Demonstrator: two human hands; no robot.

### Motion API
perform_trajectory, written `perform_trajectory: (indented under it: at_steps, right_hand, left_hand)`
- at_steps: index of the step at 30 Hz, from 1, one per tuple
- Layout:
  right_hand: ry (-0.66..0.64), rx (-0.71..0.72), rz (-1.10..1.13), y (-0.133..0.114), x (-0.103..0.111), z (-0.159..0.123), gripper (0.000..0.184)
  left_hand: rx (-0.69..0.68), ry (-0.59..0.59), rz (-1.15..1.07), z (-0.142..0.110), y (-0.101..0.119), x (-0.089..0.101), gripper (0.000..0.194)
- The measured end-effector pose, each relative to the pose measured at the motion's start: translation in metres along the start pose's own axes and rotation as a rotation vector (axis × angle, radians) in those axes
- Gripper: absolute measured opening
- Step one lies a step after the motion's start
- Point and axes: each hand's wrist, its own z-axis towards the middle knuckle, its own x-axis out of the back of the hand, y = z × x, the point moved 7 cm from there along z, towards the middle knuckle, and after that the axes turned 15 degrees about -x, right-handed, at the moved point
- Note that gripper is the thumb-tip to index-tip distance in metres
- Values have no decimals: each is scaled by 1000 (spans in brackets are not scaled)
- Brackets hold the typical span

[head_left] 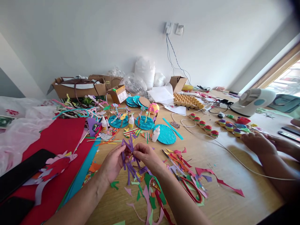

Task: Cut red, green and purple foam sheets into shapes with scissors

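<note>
Purple paper strips (130,143) are pinched between my two hands above the middle of the table. My left hand (115,157) has its fingers closed on the left part of them. On the other side, my right hand (144,153) pinches the strips with thumb and forefinger. More purple strips (132,172) lie just below. Coloured paper scraps (150,193) are strewn under my forearms. Scissors with red handles (191,190) rest to the right of my right forearm. Beyond my hands stand a white glue bottle (155,133) and a round turquoise disc (165,135).
Red paper sheets (70,134) and a black phone (25,172) lie at left. Farther back are decorated turquoise discs (144,123), cardboard boxes (79,87) and an egg tray (187,101). A white cable (229,151) crosses the right side, near another person's hands (259,143) and a fan (250,101).
</note>
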Motion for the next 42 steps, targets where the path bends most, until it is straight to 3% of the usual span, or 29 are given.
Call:
perform_trajectory:
  at_steps: [12, 22, 28, 33, 40, 42]
  right_hand:
    - [146, 21, -270, 4, -16, 3, 8]
    - [-46, -53, -192, 10, -29, -1, 12]
    - [-49, -126, -26, 9, -31, 3, 16]
    - [-2, -237, -73, 15, -31, 6, 17]
    - [79, -159, -231, 16, -27, 6, 19]
    - [163, -90, -295, 11, -23, 3, 15]
  left_hand:
    - [-85, 112, -14, 1, 4, -3, 17]
    - [-118, 107, -42, 9, 24, 2, 15]
    - [-86, 135, -132, 8, 19, 1, 7]
    - [-67, 164, -206, 7, 12, 2, 24]
    - [-75, 198, -277, 9, 13, 3, 33]
    - [-94, 194, -288, 9, 18, 4, 33]
